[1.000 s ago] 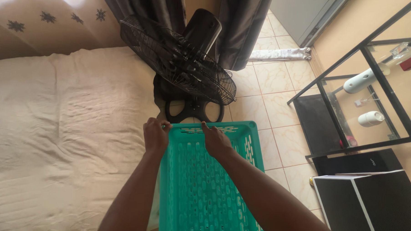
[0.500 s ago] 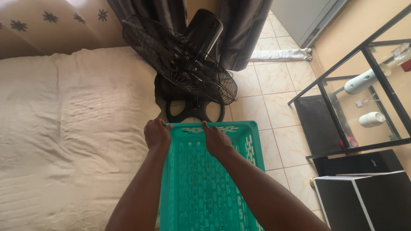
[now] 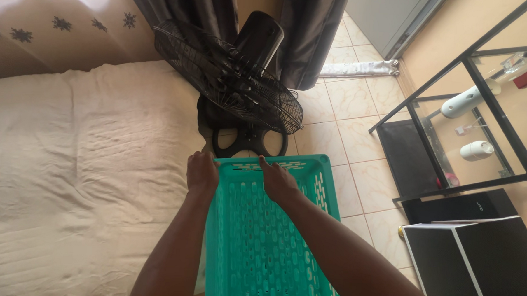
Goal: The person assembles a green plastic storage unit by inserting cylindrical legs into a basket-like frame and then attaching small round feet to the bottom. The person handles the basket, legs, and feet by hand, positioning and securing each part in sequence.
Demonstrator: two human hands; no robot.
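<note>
Okay, head view only: we are gripping a teal plastic crate (image 3: 266,247), perforated all over, at its far end. Our left hand (image 3: 202,173) is sitting on the far left corner, fingers curled together over the rim and clamped on it. Our right hand (image 3: 278,180) is lying on the far rim toward the middle, fingers together and pressing down on the edge, thumb side pointing up toward the far wall. The crate is running lengthwise away from us, its left side right against a cream mattress (image 3: 81,176), its right side over beige floor tiles (image 3: 358,110). Just beyond the crate's far end a black floor fan (image 3: 231,82) is tilting over, its round base (image 3: 249,143) close to our fingers. Dark curtains (image 3: 302,32) are hanging behind it. To the right, well apart, a black-framed glass shelf (image 3: 481,109) is holding white bottles, and a black box (image 3: 475,260) is sitting below it.
</note>
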